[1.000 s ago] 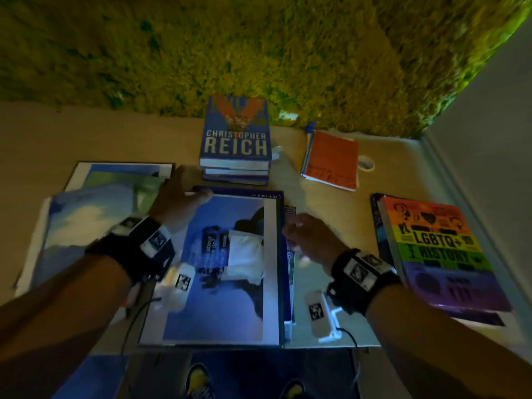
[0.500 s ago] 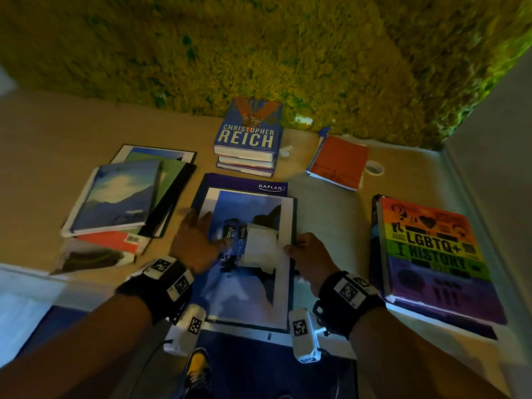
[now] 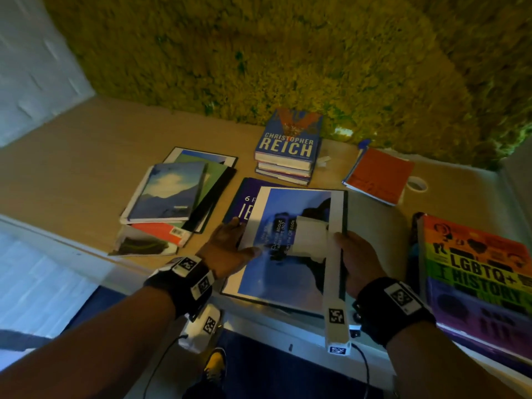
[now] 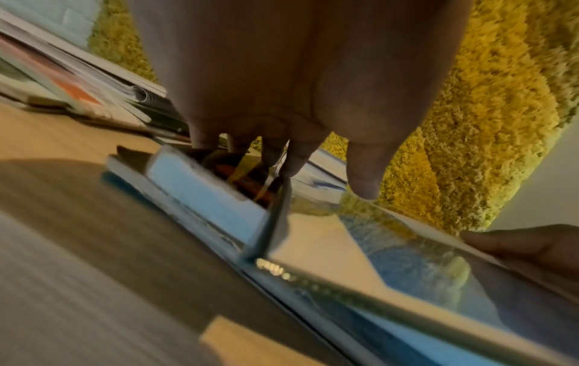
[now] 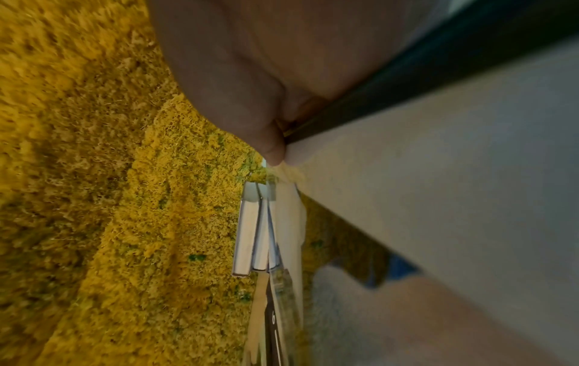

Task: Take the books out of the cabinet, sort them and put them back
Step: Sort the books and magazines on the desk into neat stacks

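I hold a large thin blue book (image 3: 288, 280) with a white border by both side edges, tilted a little above a purple book (image 3: 244, 203) on the wooden table (image 3: 86, 156). My left hand (image 3: 240, 237) grips its left edge, thumb on the cover. My right hand (image 3: 348, 249) grips the right edge, thumb on top. In the left wrist view my left hand (image 4: 313, 161) reaches the glossy blue book (image 4: 407, 260). In the right wrist view my right hand (image 5: 250, 99) pinches the blue book (image 5: 438, 173).
A stack topped by a blue Reich novel (image 3: 288, 148) lies behind. A loose pile of books (image 3: 172, 194) sits to the left. An orange booklet (image 3: 377, 174) and a tape roll (image 3: 416, 184) lie at the back right, a rainbow LGBTQ+ History book (image 3: 478, 272) at the right. A moss wall (image 3: 288, 53) backs the table.
My left hand went from lying flat on the cover to gripping the left edge. The blue book has risen and shifted right, uncovering more of the purple book.
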`<move>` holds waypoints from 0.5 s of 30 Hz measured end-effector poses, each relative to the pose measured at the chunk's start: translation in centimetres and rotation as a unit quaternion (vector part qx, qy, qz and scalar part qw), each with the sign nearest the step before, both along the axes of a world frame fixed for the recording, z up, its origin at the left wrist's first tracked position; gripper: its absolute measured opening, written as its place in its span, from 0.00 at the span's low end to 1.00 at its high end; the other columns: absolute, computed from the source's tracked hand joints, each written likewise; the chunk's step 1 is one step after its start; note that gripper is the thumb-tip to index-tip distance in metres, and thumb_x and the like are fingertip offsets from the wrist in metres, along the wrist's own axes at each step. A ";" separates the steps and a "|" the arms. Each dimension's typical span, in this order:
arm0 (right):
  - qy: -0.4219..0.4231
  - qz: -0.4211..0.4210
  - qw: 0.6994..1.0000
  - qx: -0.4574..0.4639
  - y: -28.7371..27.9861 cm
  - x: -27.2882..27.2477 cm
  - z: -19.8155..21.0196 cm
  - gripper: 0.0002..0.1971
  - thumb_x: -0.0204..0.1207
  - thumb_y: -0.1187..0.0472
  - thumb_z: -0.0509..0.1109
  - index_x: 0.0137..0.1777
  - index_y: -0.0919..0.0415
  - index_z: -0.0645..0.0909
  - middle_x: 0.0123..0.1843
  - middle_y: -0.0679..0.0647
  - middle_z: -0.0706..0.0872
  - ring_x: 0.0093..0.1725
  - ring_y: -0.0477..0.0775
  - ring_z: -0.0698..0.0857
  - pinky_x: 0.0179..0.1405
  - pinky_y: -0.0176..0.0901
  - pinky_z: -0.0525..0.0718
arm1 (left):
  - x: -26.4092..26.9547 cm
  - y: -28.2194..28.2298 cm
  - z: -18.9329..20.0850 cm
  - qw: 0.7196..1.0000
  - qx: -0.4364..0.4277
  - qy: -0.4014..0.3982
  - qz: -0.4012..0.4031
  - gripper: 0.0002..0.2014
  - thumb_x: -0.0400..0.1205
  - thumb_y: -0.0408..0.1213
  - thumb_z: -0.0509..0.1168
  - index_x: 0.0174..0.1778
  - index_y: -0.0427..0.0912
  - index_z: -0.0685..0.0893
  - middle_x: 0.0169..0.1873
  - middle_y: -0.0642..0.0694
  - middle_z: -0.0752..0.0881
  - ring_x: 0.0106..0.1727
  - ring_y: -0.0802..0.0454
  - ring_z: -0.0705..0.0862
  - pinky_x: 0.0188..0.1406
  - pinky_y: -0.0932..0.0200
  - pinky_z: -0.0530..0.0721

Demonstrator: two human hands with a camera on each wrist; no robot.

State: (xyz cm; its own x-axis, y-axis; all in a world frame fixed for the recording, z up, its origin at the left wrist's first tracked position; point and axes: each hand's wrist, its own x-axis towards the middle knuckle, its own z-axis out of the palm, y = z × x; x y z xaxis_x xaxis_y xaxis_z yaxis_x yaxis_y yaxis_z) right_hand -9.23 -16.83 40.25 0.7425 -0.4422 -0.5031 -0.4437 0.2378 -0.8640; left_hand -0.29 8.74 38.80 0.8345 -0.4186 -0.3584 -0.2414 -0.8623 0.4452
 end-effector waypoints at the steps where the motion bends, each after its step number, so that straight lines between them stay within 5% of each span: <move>1: -0.003 0.001 1.000 0.000 0.2 0.5 0.3 0.08 0.88 0.60 0.64 0.55 0.62 0.83 0.49 0.69 0.82 0.45 0.65 0.84 0.45 0.55 0.82 | 0.2 0.2 0.0 1.000 -0.004 -0.003 0.003 0.40 0.76 0.76 0.52 0.81 0.56 0.66 0.84 0.56 0.58 0.86 0.49 0.57 0.84 0.43 0.60; 5: -0.001 0.016 1.000 -0.020 1.0 2.3 0.4 0.09 0.89 0.62 0.62 0.59 0.67 0.81 0.43 0.65 0.82 0.40 0.62 0.83 0.38 0.52 0.82 | 1.6 1.6 1.4 0.999 -0.036 0.030 0.000 0.36 0.82 0.62 0.61 0.84 0.49 0.65 0.83 0.48 0.65 0.83 0.47 0.65 0.80 0.49 0.66; 7: -0.006 0.019 1.000 -0.023 2.0 3.1 0.4 0.08 0.90 0.64 0.61 0.60 0.67 0.80 0.39 0.62 0.81 0.36 0.61 0.81 0.32 0.49 0.78 | 2.9 2.8 2.9 0.995 -0.094 0.016 -0.007 0.22 0.83 0.55 0.64 0.70 0.50 0.79 0.69 0.47 0.80 0.67 0.48 0.80 0.64 0.47 0.78; 9: 0.010 0.006 1.000 -0.021 2.6 4.3 0.0 0.09 0.90 0.65 0.61 0.62 0.67 0.80 0.42 0.65 0.82 0.38 0.64 0.82 0.36 0.53 0.80 | 5.1 4.5 3.7 0.990 -0.132 -0.036 0.015 0.06 0.83 0.43 0.67 0.52 0.47 0.85 0.48 0.45 0.86 0.49 0.47 0.85 0.48 0.52 0.79; 12: 0.029 0.004 0.999 -0.024 3.8 5.4 -0.4 0.10 0.90 0.63 0.62 0.62 0.67 0.81 0.43 0.67 0.83 0.40 0.67 0.82 0.43 0.58 0.81 | 8.9 8.1 3.8 0.987 -0.100 -0.082 0.096 0.11 0.81 0.37 0.68 0.58 0.41 0.88 0.53 0.40 0.89 0.56 0.41 0.87 0.56 0.55 0.83; 15: 0.039 0.008 0.998 -0.053 4.3 5.7 0.1 0.09 0.89 0.62 0.64 0.59 0.68 0.82 0.44 0.68 0.84 0.41 0.67 0.84 0.41 0.56 0.83 | 12.7 11.5 3.3 0.990 -0.052 -0.078 0.110 0.23 0.79 0.54 0.62 0.65 0.47 0.86 0.64 0.41 0.86 0.63 0.39 0.84 0.63 0.45 0.83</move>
